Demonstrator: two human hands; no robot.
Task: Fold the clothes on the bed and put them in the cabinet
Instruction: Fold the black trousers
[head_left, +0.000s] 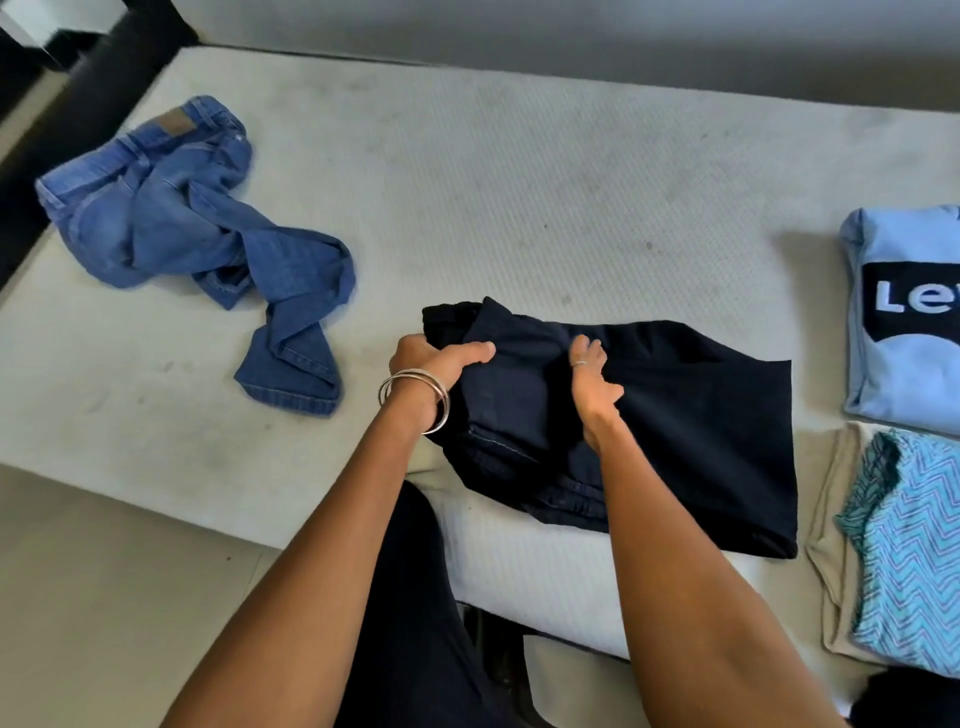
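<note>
On the pale mattress (519, 208), both hands (441, 369) (592, 384) grip dark trousers (701, 415) beside crumpled jeans (182, 223).

We are counting one bed (519, 171) and five garments lying on it: one dark trousers (675, 415), one blue jeans (182, 218), one light blue T-shirt (904, 249), one zigzag-patterned top (914, 561), one beige garment (831, 519) under it. We are seeing two hands, left hand (431, 364) and right hand (592, 379). We are counting a few bangles (415, 400) on one wrist, exact number unclear, and one ring (580, 363).
</note>
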